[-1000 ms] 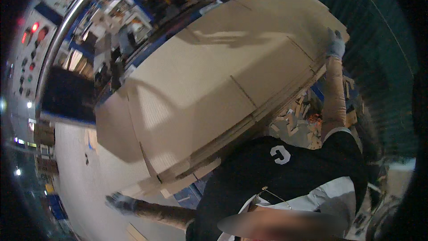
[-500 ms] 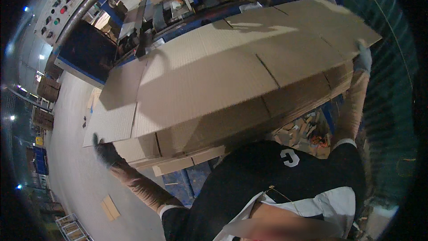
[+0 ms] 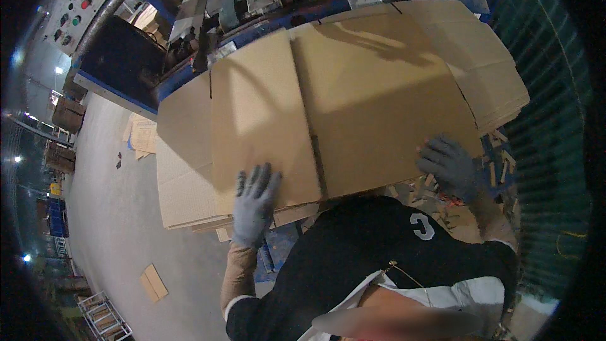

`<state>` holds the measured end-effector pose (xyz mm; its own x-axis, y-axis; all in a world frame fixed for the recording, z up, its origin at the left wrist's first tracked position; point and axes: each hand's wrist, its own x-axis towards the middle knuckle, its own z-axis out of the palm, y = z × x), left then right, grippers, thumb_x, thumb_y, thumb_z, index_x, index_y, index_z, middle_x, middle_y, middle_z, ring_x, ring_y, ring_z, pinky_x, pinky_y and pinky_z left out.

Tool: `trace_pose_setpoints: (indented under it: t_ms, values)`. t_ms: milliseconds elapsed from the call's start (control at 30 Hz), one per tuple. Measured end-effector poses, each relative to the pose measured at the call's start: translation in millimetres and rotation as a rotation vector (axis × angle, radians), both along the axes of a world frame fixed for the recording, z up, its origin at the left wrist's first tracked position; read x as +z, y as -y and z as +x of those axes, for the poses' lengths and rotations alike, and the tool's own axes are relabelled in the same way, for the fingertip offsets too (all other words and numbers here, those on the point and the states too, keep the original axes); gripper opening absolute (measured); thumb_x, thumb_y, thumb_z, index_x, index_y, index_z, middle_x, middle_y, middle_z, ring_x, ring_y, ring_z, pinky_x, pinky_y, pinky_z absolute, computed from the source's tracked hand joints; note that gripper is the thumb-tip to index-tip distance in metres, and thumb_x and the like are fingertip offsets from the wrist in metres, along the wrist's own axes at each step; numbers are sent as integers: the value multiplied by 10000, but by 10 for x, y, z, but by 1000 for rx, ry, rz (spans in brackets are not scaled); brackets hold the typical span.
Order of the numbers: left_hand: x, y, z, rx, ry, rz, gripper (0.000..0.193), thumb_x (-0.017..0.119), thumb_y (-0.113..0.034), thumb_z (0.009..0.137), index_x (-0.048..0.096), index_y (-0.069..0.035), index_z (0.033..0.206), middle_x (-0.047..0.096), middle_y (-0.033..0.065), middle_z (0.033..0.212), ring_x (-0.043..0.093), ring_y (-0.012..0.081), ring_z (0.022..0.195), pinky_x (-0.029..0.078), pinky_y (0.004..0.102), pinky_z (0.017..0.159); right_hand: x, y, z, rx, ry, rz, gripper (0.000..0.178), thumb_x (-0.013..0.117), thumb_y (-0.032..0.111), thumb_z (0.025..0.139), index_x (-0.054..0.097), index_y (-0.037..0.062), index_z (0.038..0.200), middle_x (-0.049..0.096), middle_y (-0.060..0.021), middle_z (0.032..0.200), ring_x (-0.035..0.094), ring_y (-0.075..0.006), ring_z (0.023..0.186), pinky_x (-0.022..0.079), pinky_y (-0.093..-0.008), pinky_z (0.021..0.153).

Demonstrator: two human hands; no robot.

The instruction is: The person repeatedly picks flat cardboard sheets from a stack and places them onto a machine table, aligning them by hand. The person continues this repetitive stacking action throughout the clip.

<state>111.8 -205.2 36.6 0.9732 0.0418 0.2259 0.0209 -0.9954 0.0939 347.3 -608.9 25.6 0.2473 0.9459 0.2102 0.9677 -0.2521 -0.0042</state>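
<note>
Grey-gloved left hand (image 3: 255, 205), grey-gloved right hand (image 3: 448, 165): spreading, holding nothing
Folded brown cardboard sheet (image 3: 379, 120): seemingly being flattened, needing even pressure

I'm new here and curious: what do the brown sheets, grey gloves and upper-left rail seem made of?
Brown sheets: probably corrugated cardboard, matt tan, faintly ribbed. Grey gloves: probably knitted fabric, matt, soft-looking, closely fitted; any coating is unclear. Upper-left rail: apparently metal, smooth and round, with dull grey highlights.
</note>
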Motion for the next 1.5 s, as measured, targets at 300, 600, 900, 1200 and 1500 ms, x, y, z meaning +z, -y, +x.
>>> trace_pose_setpoints:
  t_ms: [300,600,900,1200,1500]
  values:
    - [113,-107,295,-58,-110,45,478,511,-96,851,515,-121,1328,427,175,1432,407,369,1316,277,502,1111,-18,-344,526,118,65,-24,405,673,286,759,613,158,1138,567,-104,1268,478,-304,1244,339,-509,1066]
    - [-263,-1455,519,-32,372,287,457,577,-207,891,527,-51,1318,526,267,1245,513,426,1135,444,461,946,-262,-412,2109,-826,-528,595,363,465,320,971,662,15,975,679,-125,909,630,-296,921,481,-383,814]
    - [-529,-1910,1159,724,214,-201,368,536,-313,911,651,-75,1167,611,207,1068,607,363,968,486,427,857,-829,-573,3189,-701,196,23,222,515,261,917,642,90,977,651,-161,880,620,-349,800,504,-418,726]
    - [-172,-1575,1256,618,260,-25,394,562,-291,899,602,-13,1176,578,240,1117,551,409,1026,461,456,891,-201,-970,2763,-726,-89,177,298,555,251,877,613,58,1096,623,-224,1077,595,-399,1003,485,-442,850]
    - [89,-384,642,-29,101,167,688,671,-478,762,526,-64,1292,461,185,1370,474,384,1214,354,542,1033,-114,-98,1144,-320,-59,-39,809,742,520,656,512,117,1319,410,-157,1443,322,-366,1367,199,-514,1136]
